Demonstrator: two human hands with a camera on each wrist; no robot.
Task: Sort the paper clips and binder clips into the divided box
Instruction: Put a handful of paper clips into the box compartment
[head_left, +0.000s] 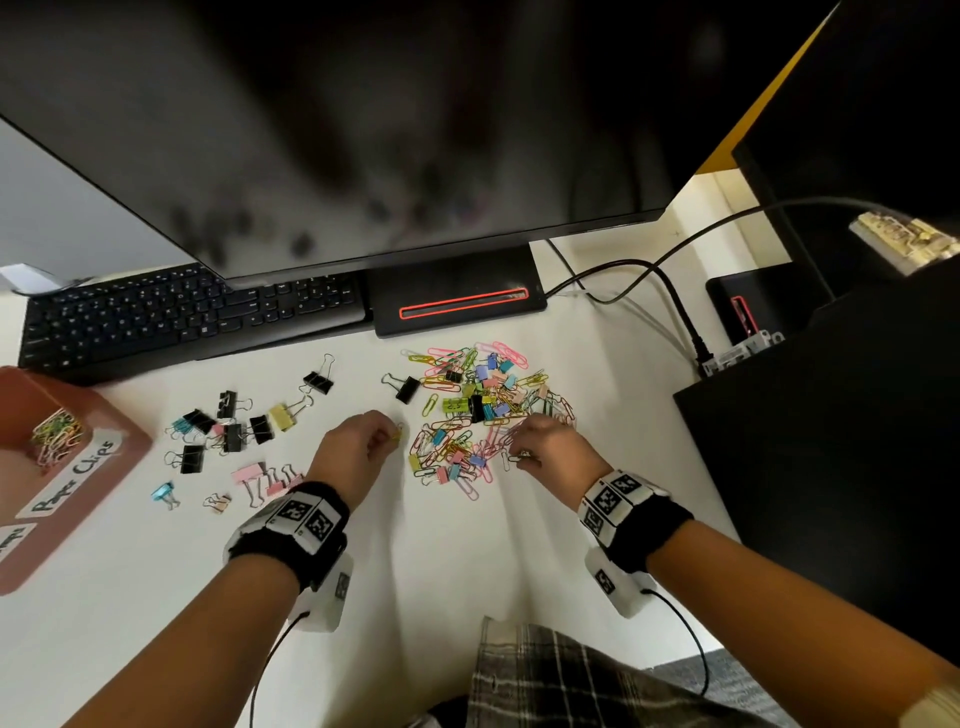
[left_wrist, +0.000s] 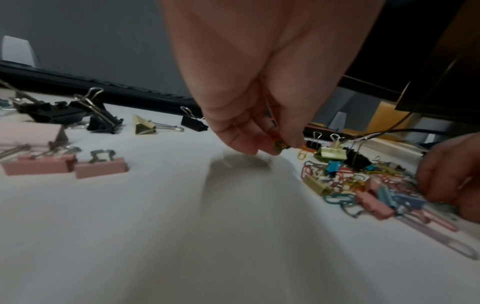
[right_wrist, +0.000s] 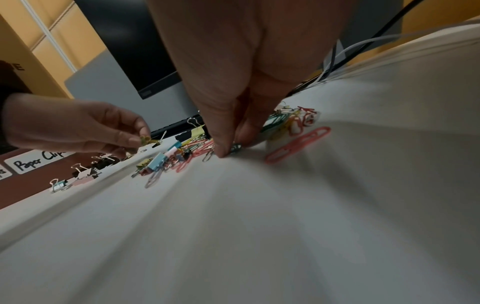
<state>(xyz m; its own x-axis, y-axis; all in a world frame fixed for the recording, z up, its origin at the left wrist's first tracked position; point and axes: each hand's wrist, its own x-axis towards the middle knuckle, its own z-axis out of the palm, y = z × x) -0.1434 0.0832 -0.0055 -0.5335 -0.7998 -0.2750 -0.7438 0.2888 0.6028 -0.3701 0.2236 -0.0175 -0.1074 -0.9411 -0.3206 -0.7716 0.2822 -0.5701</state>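
A mixed pile of coloured paper clips and small binder clips (head_left: 478, 410) lies on the white desk. My left hand (head_left: 392, 434) hovers just left of the pile and pinches a small yellow-green clip (left_wrist: 279, 145) between thumb and fingertips. My right hand (head_left: 519, 457) is at the pile's near right edge, fingertips down on the desk, pinching a small dark clip (right_wrist: 235, 148). The brown divided box (head_left: 104, 467) stands at the far left. Its compartment labelled "Paper Clips" (right_wrist: 39, 160) holds several paper clips (head_left: 54, 434).
Black, pink, yellow and blue binder clips (head_left: 234, 431) lie scattered between the box and my left hand. A keyboard (head_left: 182, 317) and a monitor base (head_left: 457, 306) sit behind. A black case (head_left: 831, 441) and cables (head_left: 649, 275) border the right.
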